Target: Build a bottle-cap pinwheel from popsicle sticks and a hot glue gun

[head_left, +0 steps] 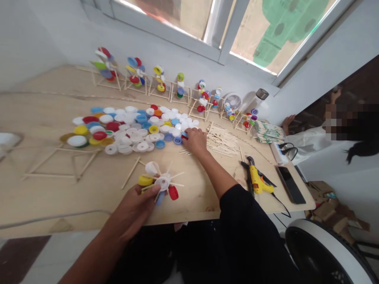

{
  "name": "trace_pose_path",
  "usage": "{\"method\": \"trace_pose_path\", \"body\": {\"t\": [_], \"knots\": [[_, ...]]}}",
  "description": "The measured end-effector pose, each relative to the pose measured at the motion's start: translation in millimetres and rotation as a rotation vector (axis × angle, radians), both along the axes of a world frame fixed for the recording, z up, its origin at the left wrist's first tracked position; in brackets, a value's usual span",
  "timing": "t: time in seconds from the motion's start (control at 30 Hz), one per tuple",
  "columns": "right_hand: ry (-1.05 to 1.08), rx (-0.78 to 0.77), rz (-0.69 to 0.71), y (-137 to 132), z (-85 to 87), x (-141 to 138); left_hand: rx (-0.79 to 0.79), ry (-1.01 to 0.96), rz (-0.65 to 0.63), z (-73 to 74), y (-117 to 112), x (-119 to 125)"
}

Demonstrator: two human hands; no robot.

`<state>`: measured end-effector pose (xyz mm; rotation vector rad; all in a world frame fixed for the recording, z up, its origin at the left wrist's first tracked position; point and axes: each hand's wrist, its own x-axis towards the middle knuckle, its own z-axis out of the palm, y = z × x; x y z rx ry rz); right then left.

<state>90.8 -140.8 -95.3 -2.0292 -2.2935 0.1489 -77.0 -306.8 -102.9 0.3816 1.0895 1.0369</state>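
My left hand [134,207] is closed on a small wheel [161,182] made of wooden sticks around a white hub, with yellow, red, blue and white bottle caps on its spokes. It rests on the wooden table [44,197] near the front edge. My right hand [195,142] reaches to the right end of a wide pile of coloured bottle caps [130,128], fingers curled on a red and blue cap [184,135]. A heap of wooden sticks [222,140] lies just right of that hand.
Several finished cap windmills [136,73] line the far edge under the window. A stick frame [59,163] lies at left. A yellow glue gun [256,179], a phone [290,183] and a small fan [232,100] sit at right. Another person [308,138] sits beyond the table's right corner.
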Motion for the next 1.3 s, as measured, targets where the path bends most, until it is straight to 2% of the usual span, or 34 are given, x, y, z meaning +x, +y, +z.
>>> {"method": "trace_pose_path", "body": {"t": [0.13, 0.27, 0.4, 0.5, 0.7, 0.9, 1.1, 1.3], "knots": [[0.016, 0.005, -0.009, -9.3, 3.2, 5.9, 0.001, -0.001, -0.002, 0.3, -0.9, 0.8], [0.061, 0.013, 0.024, -37.3, 5.2, 16.8, -0.002, -0.015, 0.012, -0.5, -1.5, 0.6], [0.114, 0.049, 0.123, -73.6, -3.5, 25.0, -0.013, -0.015, 0.018, -0.9, 0.2, 1.4], [0.093, 0.086, 0.178, -91.3, -14.6, 27.2, -0.021, -0.010, 0.044, -1.5, 1.2, 1.8], [0.108, 0.165, 0.216, -100.9, -25.4, 30.3, -0.005, -0.045, 0.070, 1.0, 0.4, 3.4], [0.156, 0.211, 0.196, -99.9, -27.1, 29.2, 0.013, -0.057, 0.092, -1.6, 0.2, 5.4], [0.335, 0.292, 0.145, -112.2, -23.1, 36.8, -0.002, -0.099, 0.136, -0.7, 0.4, 4.5], [0.331, 0.198, 0.110, -141.6, -27.2, 44.3, 0.017, -0.115, 0.113, 1.5, 1.1, 11.4]]}}
